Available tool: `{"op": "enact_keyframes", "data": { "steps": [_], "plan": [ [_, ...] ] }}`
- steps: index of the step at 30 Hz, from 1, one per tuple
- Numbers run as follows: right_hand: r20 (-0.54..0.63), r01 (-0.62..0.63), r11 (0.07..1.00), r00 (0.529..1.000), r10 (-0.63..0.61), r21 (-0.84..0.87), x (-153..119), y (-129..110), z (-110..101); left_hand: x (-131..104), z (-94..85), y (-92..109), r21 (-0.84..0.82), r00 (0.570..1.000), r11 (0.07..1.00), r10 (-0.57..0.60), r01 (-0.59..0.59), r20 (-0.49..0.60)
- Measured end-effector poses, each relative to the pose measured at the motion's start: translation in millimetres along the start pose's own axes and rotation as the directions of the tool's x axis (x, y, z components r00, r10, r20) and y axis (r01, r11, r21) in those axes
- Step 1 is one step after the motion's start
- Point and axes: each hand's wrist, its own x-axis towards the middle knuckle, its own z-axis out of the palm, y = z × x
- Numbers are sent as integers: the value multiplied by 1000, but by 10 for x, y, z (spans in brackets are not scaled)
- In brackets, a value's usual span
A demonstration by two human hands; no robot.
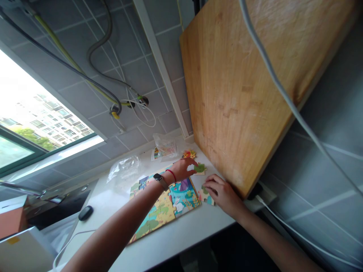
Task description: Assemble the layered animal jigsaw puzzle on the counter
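A colourful jigsaw puzzle [161,207] lies in its flat board on the white counter. My left hand [184,168], with a watch and a red band at the wrist, reaches across the puzzle. Its fingertips meet a green puzzle piece [199,168] beyond the board's right edge. Nearer to me, my right hand [219,190] has its fingers drawn together at a pinkish and green piece [208,197] beside the board. More loose pieces in red and yellow [189,154] lie behind my left hand.
Clear plastic bags [124,168] lie behind the puzzle. A large wooden board [224,98] leans at the right, close to my right hand. A black mouse-like object [86,213] is at the left. A grey cable [272,71] hangs in front of the wooden board.
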Motion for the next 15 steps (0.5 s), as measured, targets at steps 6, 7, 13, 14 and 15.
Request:
{"op": "enact_keyframes", "data": {
  "steps": [6,7,13,14,15],
  "plan": [
    [39,-3,999,999,5,-47,4,-65,-18,58,149,-78,126,1000,992,13,-13,3],
    [58,-2,998,998,5,-63,1,-76,-20,63,168,-80,130,1000,991,21,-22,7],
    [129,16,988,992,5,-157,-10,-117,-27,94,143,-47,129,999,991,44,-47,26],
    [131,15,986,991,6,-165,-9,-124,-29,94,136,-38,134,999,990,37,-40,19],
    [134,16,985,991,8,-171,-7,-131,-31,93,134,-29,143,1000,989,27,-28,7]
  ]
}}
